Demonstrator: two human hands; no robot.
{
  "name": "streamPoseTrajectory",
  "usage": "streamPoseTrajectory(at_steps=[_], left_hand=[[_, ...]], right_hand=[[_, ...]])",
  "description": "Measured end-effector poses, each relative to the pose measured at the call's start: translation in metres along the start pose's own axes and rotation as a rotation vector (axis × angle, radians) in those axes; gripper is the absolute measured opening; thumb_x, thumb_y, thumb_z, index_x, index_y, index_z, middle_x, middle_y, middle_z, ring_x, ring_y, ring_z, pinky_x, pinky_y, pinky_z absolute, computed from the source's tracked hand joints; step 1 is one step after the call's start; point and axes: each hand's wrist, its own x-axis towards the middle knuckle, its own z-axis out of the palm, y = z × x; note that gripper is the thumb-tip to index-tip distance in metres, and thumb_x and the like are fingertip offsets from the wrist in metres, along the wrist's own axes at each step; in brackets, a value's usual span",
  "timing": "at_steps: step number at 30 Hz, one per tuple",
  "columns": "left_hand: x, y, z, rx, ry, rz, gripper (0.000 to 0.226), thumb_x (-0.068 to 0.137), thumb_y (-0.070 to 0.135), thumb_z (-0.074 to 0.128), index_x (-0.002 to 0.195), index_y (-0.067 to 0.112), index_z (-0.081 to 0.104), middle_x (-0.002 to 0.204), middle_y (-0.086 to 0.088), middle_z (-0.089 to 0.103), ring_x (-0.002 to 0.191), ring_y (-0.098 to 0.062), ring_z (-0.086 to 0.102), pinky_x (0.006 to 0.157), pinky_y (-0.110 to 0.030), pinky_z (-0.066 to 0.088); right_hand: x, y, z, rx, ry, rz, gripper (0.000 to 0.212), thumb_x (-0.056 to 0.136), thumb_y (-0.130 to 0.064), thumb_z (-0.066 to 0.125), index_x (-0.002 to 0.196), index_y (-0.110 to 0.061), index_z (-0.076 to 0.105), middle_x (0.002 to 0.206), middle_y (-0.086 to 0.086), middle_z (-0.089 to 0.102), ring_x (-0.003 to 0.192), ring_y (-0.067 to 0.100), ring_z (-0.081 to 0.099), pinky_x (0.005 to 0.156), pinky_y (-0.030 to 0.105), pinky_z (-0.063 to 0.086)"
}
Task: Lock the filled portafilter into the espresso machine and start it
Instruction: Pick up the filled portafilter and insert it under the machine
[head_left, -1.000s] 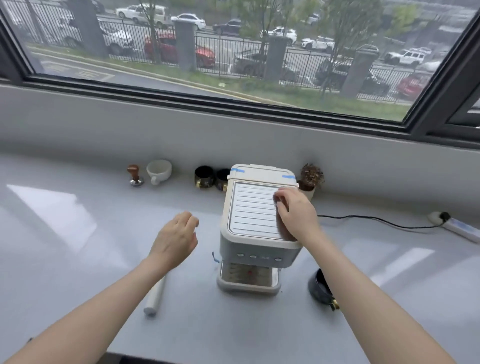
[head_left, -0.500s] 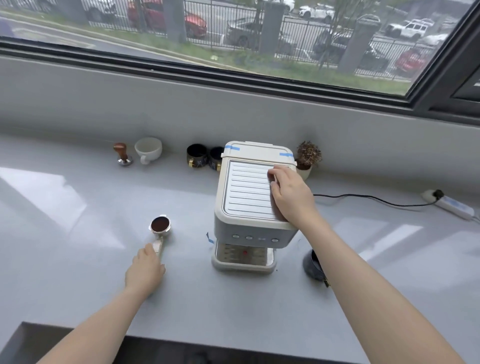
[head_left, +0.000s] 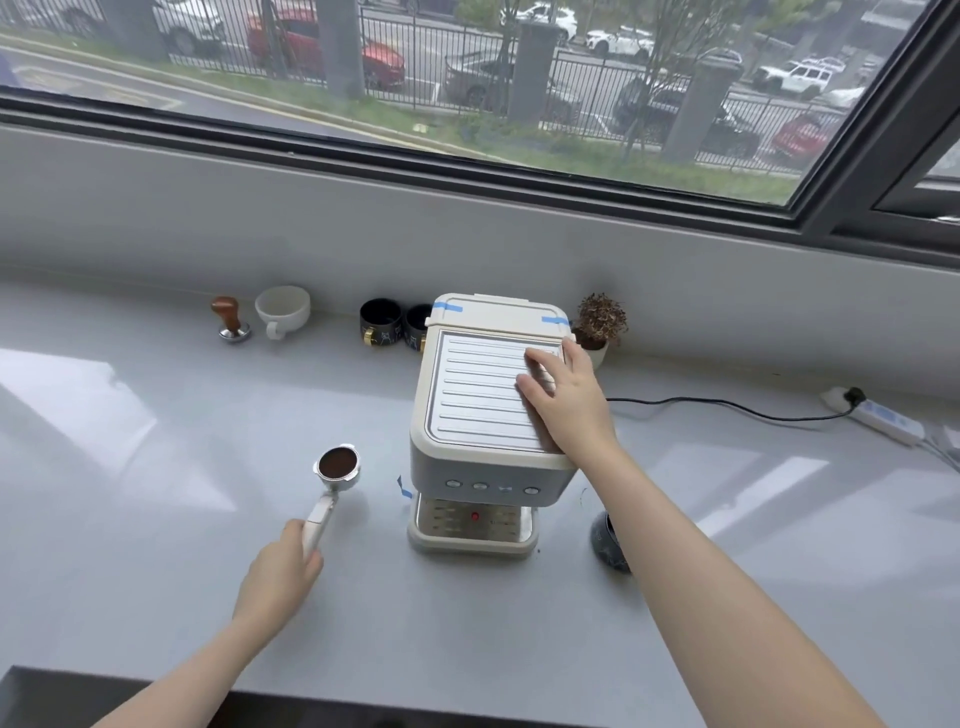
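A cream espresso machine (head_left: 483, 400) stands mid-counter, its row of buttons (head_left: 491, 487) facing me above the drip tray (head_left: 470, 540). My right hand (head_left: 566, 402) lies flat on the right side of its ribbed top, fingers spread. Left of the machine the portafilter (head_left: 337, 467) holds dark ground coffee in its metal basket, with its white handle pointing toward me. My left hand (head_left: 283, 577) is closed around the near end of that handle. The basket is level, at or just above the counter.
Along the back wall stand a wooden-knobbed tamper (head_left: 231, 319), a white cup (head_left: 283, 309), two black cups (head_left: 395, 322) and a small potted plant (head_left: 600, 325). A dark cup (head_left: 608, 543) sits right of the machine, partly behind my forearm. A black cord runs to a power strip (head_left: 883, 418).
My left hand dropped from beside the machine to the portafilter's handle and closed on it. The right hand stayed on the machine's top. The view tilted downward.
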Motion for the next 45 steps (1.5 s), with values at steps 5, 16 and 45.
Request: streamPoseTrajectory(at_steps=[5,16,45], left_hand=[[-0.022,0.03,-0.01,-0.077,-0.062,0.143,0.015,0.081,0.017,0.059,0.091,0.028,0.058,0.057,-0.003,0.062,0.045,-0.019,0.052,0.043,-0.026,0.036],[-0.035,0.105,0.0,-0.174,-0.12,0.267,0.009,0.075,0.019,0.058,0.074,0.017,0.066,0.058,-0.008,0.062,0.048,-0.017,0.04,0.046,-0.028,0.032],[0.014,0.118,-0.028,-0.073,-0.182,0.313,0.006,0.07,0.024,0.064,0.065,0.027,0.066,0.055,-0.001,0.06,0.047,-0.016,0.046,0.048,-0.026,0.04]], right_hand=[[-0.003,-0.002,-0.004,0.095,-0.012,0.081,0.043,0.091,-0.042,0.053,0.132,-0.033,0.051,0.159,-0.001,0.014,0.141,0.016,0.027,0.102,0.029,0.029],[-0.003,-0.002,-0.004,0.095,-0.025,0.112,0.045,0.092,-0.042,0.048,0.136,-0.033,0.044,0.155,0.003,0.022,0.134,0.021,0.035,0.103,0.034,0.033],[-0.002,0.001,-0.002,0.058,-0.017,0.115,0.045,0.091,-0.046,0.047,0.135,-0.036,0.042,0.151,0.002,0.027,0.129,0.023,0.042,0.099,0.035,0.037]])
